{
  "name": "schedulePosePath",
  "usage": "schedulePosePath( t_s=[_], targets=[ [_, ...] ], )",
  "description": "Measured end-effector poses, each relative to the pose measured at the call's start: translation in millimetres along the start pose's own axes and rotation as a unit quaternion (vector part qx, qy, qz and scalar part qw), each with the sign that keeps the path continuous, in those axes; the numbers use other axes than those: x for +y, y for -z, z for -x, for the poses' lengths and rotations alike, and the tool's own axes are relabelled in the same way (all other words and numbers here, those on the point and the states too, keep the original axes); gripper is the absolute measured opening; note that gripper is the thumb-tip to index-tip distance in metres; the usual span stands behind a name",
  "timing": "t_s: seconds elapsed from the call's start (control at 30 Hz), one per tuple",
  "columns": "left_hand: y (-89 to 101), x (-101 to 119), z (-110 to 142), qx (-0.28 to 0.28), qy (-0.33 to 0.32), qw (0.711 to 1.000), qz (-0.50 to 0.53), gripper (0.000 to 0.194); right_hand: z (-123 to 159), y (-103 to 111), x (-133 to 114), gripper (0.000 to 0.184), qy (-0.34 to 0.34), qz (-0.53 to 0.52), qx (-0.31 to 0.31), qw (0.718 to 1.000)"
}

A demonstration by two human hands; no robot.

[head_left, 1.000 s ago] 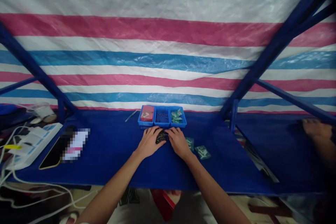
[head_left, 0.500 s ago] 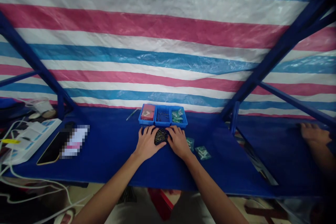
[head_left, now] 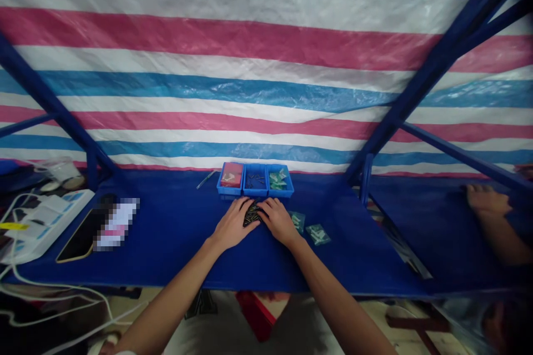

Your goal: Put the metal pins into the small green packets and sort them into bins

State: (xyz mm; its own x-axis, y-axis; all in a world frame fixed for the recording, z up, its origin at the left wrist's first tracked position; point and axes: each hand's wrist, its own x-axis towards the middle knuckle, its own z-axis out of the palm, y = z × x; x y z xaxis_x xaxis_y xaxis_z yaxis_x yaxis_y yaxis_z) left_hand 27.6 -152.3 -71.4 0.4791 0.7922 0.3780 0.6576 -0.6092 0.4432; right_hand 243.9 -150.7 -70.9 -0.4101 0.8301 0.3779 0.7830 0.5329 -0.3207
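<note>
A small dark pile of brass-tinted screws lies on the blue table, partly covered by my hands. Against its left side rests my left hand, fingers stretched out and thumb along the near edge. My right hand curves round the right side, fingertips at the pile. Neither hand lifts anything. Just behind stand three joined blue bins: the left bin has a red item with pale pieces on it, the middle bin a few loose screws, the right bin green-and-white packets.
Two clear packets of pale parts, a nearer packet and another packet, lie right of my right hand. A pen, phone and power strip are to the left. Another person's hand rests far right.
My hands spread slightly apart, uncovering more of the screws, then came closer together round the pile. The view shifted a little; the bins and packets stayed in place.
</note>
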Motion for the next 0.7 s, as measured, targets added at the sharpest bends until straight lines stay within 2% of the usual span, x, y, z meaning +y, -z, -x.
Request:
schedulePosePath(
  t_s=[0.1,0.2,0.3,0.4,0.53,0.7],
  targets=[
    [1.4,0.4,-2.3,-0.009,-0.010,1.000,0.002,0.062,0.5,0.1,-1.8,0.028,0.001,-0.027,0.006,1.000],
    [2.3,0.7,-5.5,-0.011,-0.024,1.000,0.010,0.056,0.6,-1.1,-4.0,0.045,-0.024,-0.027,0.027,0.999],
    [3.1,1.4,-8.4,-0.009,-0.031,0.999,0.026,0.053,0.1,-3.6,-4.5,0.056,-0.028,0.001,0.012,1.000],
    [3.2,1.6,-9.2,-0.012,-0.026,0.999,0.030,0.051,-0.4,-6.4,-2.6,0.054,-0.004,-0.014,0.010,1.000],
    [2.6,0.9,-7.2,-0.005,-0.024,0.999,0.035,0.050,-0.3,-9.2,0.7,0.052,0.024,-0.086,0.034,0.995],
    [2.9,0.4,-6.0,-0.003,-0.025,0.998,0.051,0.045,1.9,-8.5,1.7,0.050,-0.013,-0.134,0.078,0.988]
  ],
)
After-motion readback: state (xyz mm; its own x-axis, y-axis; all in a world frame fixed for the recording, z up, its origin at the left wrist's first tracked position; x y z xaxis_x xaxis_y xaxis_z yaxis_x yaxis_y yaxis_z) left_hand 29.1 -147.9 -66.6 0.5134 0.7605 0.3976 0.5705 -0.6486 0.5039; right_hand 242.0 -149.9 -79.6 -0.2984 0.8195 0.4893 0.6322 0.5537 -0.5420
